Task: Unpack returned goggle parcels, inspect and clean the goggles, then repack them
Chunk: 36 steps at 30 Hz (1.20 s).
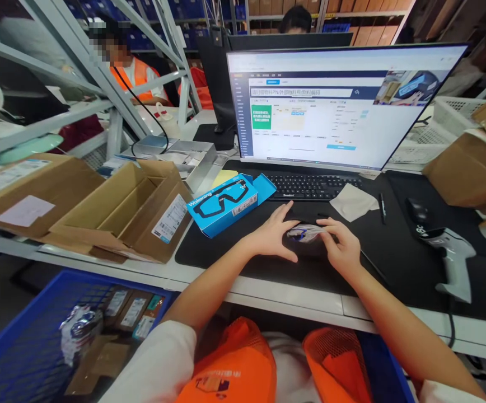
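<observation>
In front of the keyboard, my right hand (340, 243) pinches the right end of a small clear plastic bag (305, 233). Something dark with blue edges shows inside it, too small to make out. My left hand (273, 235) is spread with thumb and fingers apart at the bag's left end; whether it touches the bag I cannot tell. Beyond my left wrist lies a bright blue box (226, 206) printed with black goggles and the word "Wakening", its end flap open. Both hands are over the black desk mat (243, 266).
Left stands an open cardboard box (142, 212), beside a closed carton (28, 196). A monitor (302, 134) and keyboard (305, 187) are ahead. To the right are a grey cloth (353, 202), a pen (382, 208), a mouse (418, 211) and a barcode scanner (453, 260). A blue crate (20, 336) sits below left.
</observation>
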Tool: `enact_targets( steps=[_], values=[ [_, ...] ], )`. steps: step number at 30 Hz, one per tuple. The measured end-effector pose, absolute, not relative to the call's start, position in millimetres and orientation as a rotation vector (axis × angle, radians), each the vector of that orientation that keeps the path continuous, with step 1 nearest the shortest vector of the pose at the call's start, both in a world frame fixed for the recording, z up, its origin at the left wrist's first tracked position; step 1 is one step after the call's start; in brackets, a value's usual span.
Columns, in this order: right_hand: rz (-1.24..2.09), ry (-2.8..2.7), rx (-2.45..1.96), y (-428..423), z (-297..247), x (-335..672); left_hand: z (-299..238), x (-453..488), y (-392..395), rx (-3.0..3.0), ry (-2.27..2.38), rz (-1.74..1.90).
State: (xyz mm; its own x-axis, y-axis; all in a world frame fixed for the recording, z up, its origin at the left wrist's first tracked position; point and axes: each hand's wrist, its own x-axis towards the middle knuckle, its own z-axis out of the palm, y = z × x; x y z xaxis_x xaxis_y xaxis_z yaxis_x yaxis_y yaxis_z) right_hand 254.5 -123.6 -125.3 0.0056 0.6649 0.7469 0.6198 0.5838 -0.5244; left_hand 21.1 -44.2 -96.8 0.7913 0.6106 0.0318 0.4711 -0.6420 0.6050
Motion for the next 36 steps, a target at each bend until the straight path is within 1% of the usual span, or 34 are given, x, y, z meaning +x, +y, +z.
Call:
enact_targets(
  steps=[4, 9, 14, 17, 26, 33, 36],
  values=[
    [0.069, -1.528, -1.179, -121, -124, 260, -99, 24, -45, 2.356, 0.787, 0.381],
    [0.075, -1.679, -1.140, -119, -121, 262, -100, 26, -38, 2.234, 0.778, 0.502],
    [-0.091, -1.882, -1.246, -116, -125, 256, -103, 22, -35, 2.223, 0.741, 0.407],
    [-0.124, -1.852, -1.300, -115, -126, 251, -102, 20, -36, 2.230, 0.692, 0.388],
    [0.056, -1.557, -1.322, -118, -121, 250, -95, 20, -38, 2.227, 0.703, 0.356],
    [0.449, -1.217, -1.214, -119, -121, 257, -103, 20, -34, 2.222, 0.745, 0.338],
    [0.547, -1.121, -1.202, -117, -123, 263, -104, 19, -32, 2.251, 0.731, 0.339]
  ],
)
